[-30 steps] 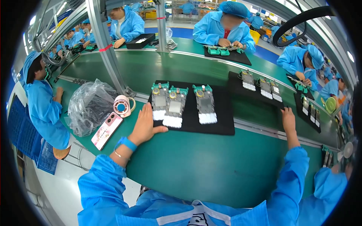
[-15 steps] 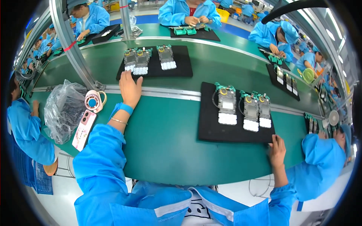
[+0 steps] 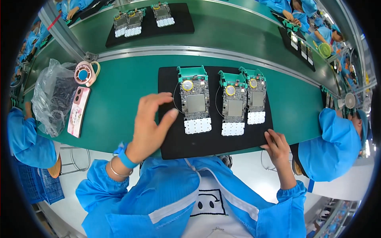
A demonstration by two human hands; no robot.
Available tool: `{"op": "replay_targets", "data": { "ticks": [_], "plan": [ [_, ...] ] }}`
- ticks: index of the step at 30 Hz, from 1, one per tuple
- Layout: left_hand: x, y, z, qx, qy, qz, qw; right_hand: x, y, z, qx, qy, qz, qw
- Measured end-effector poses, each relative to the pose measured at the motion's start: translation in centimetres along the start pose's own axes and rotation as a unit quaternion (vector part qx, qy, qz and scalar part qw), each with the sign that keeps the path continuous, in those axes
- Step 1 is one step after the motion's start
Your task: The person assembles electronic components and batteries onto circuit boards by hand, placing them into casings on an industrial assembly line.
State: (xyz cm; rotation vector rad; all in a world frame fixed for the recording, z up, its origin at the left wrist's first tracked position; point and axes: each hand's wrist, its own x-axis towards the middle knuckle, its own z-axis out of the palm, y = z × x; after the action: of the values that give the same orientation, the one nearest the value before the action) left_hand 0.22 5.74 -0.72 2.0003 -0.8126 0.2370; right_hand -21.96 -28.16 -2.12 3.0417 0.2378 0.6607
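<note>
In front of me lies a black mat (image 3: 174, 144) bearing three circuit boards with green frames, round yellow-ringed cells and white keypad strips. One board (image 3: 195, 104) is on the left, another board (image 3: 234, 107) near the middle, and a third board (image 3: 257, 99) at the right. My left hand (image 3: 149, 123) is over the mat's left edge, thumb and fingers apart, close to the left board and holding nothing. My right hand (image 3: 278, 147) has its curled fingers at the mat's lower right corner, gripping it; the fingertips partly hide that corner.
On the left of the green table (image 3: 115, 107) are a clear plastic bag (image 3: 51, 99), a pink phone (image 3: 79, 111) and a small pink fan (image 3: 84, 73). Beyond a metal rail (image 3: 158, 50), another black mat (image 3: 180, 25) carries boards on a green belt. Co-workers in blue sit around.
The mat with three boards has come nearer and to the left. My left hand has left the far mat and come back beside the left board. My view has tilted down.
</note>
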Motion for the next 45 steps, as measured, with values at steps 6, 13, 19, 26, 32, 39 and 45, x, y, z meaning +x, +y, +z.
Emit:
{"op": "replay_targets", "data": {
  "ticks": [6,13,19,26,32,39,45],
  "plan": [
    [-1.5,1.4,2.5,0.007,-0.022,-0.046,0.999,5.0,-4.2,-1.5,0.098,0.078,0.017,0.992],
    [-2.7,3.2,3.1,-0.044,-0.034,-0.068,0.996,9.5,-9.1,2.3,0.254,-0.056,-0.032,0.965],
    [-3.5,2.9,3.4,0.083,0.002,-0.017,0.996,9.9,-10.4,3.1,0.187,0.026,0.121,0.975],
    [-3.7,2.5,4.0,0.027,-0.029,-0.045,0.998,10.5,-15.7,5.7,0.436,0.072,0.228,0.867],
    [-3.7,2.5,4.1,0.040,-0.031,-0.036,0.998,10.8,-15.9,6.0,0.395,0.048,0.211,0.893],
    [-3.4,2.3,4.0,0.039,-0.045,-0.031,0.998,11.7,-16.4,6.3,0.276,0.080,0.172,0.942],
    [-3.4,2.2,4.1,0.028,-0.029,-0.026,0.999,11.6,-15.7,5.5,0.341,0.031,0.197,0.919]
  ]
}}
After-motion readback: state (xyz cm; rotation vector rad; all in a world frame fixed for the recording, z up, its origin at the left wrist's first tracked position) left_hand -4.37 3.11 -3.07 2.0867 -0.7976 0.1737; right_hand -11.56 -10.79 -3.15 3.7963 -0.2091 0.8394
